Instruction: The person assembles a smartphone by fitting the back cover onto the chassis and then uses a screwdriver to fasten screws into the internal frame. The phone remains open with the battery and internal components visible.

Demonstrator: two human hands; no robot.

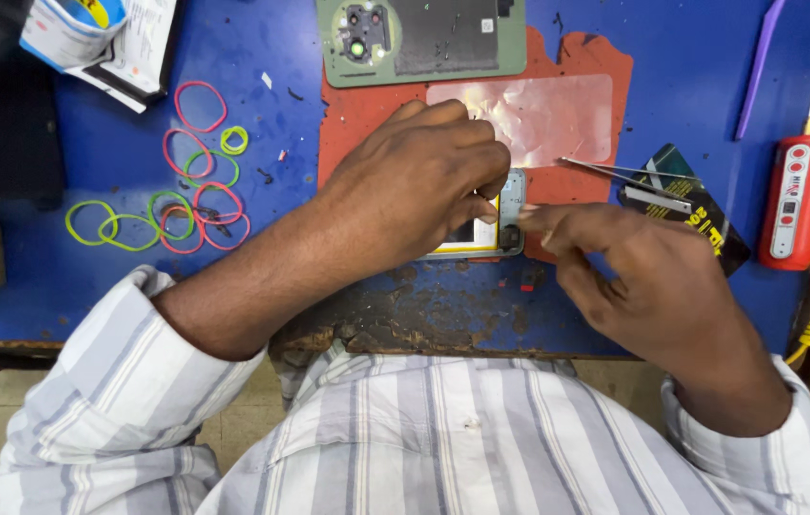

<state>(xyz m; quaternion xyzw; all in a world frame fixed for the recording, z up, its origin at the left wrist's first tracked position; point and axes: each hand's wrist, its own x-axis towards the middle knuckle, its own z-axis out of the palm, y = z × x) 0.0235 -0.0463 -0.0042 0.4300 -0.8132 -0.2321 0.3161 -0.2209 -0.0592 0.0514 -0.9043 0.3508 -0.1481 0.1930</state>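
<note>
Pinching the small opened phone (491, 229) with my left hand (415, 186) on the red mat (367, 114), my right hand (653, 286) empty, fingertips (534, 215) touching its right edge, green back cover (421, 40) above, tweezers (615, 172) right, rubber bands (186, 195) left

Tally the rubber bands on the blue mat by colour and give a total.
Pink rubber bands: 5
Green rubber bands: 5
Total: 10, all loose on the blue mat beyond the left hand; several overlap, so the count is approximate.
</note>
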